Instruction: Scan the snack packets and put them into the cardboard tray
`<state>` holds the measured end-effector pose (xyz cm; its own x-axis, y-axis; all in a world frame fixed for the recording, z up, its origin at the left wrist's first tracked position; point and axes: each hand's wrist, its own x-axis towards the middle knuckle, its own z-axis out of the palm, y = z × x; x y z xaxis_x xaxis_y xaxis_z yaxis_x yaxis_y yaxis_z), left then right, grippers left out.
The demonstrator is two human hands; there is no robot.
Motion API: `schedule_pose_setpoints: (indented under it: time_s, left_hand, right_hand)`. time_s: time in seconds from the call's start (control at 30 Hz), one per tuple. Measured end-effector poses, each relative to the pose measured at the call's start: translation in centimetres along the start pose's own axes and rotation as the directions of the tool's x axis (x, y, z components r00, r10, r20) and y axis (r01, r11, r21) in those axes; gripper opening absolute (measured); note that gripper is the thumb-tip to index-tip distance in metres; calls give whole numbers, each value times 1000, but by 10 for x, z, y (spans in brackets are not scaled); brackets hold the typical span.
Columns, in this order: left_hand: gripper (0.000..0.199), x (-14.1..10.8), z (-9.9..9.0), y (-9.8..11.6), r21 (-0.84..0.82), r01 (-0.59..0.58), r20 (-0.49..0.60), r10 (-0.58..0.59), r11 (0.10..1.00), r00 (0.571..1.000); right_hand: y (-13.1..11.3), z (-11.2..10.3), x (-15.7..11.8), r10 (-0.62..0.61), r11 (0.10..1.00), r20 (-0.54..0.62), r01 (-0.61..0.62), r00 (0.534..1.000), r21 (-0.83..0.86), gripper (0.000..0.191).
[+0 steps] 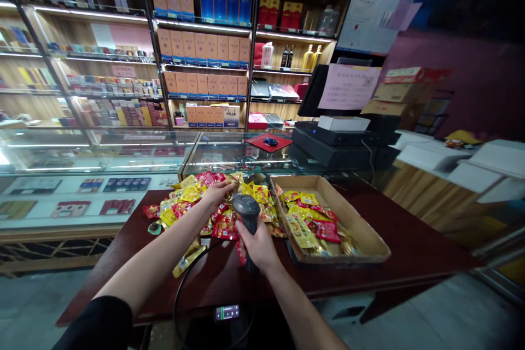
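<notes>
Beyond the wooden table (410,251), lit shelves (203,68)

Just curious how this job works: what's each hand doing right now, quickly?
Left hand: on the snack packets, grip unclear.
Right hand: closed, holding a handheld barcode scanner.

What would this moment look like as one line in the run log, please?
left hand: touching snack packets | right hand: gripping corded barcode scanner | nearby: cardboard tray of packets
</notes>
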<state>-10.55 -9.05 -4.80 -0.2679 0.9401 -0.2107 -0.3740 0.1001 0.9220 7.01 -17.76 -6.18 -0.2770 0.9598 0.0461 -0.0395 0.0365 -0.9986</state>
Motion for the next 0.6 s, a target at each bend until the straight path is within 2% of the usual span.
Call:
schedule_pose_setpoints:
  time_s: [0.07,0.17,0.23,0.4,0.6]
  left_hand:
    - [29,-5,6,1,-17,25,19,-25,1000,1000]
    - [31,-12,21,2,-5,63,82,-62,998,995]
    - [34,-16,39,1,30,82,148,-86,996,985]
    - [39,-18,108,-9,83,130,307,-149,988,940]
    - [39,-9,200,-46,186,147,304,-199,971,932]
  right_hand:
    - [-3,-6,6,-60,998,-57,59,997,-16,39]
    - [-12,-24,22,-174,984,-198,162,965,-75,39]
    - [-19,-40,35,-167,986,-273,154,947,-70,41]
    - [-34,-95,55,-67,993,-397,100,915,63,46]
    - [-30,-174,48,-23,996,-559,66,829,56,42]
